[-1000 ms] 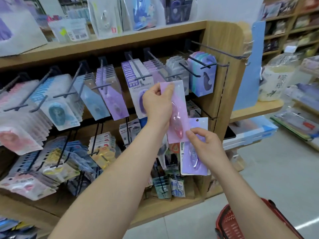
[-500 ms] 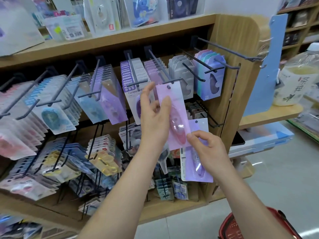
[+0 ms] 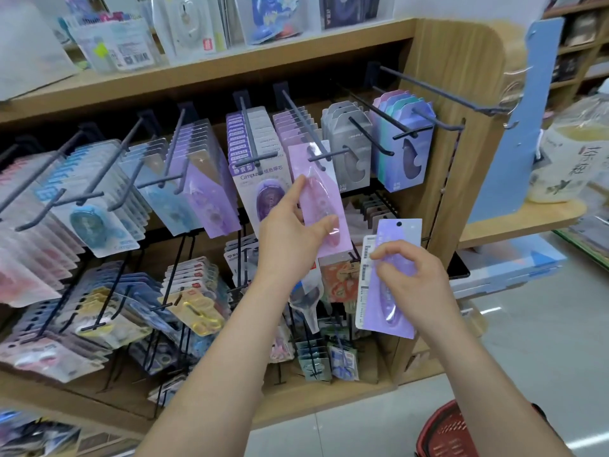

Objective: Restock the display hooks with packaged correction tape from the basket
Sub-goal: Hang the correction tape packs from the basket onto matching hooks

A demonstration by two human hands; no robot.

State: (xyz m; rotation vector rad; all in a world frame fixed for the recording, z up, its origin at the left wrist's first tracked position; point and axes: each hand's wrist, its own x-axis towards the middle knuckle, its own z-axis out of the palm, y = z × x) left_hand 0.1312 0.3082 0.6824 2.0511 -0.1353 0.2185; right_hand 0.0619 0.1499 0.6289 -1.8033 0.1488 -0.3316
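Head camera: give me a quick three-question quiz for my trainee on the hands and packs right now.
1. True or false: the left hand holds nothing.
2. Which pack does the right hand hold? A. a green one B. the purple pack C. a yellow one
3. Fill in: the top of the pink pack is up at the tip of a ___.
Key: 1. False, it pinches the pink pack. 2. B. 3. hook.
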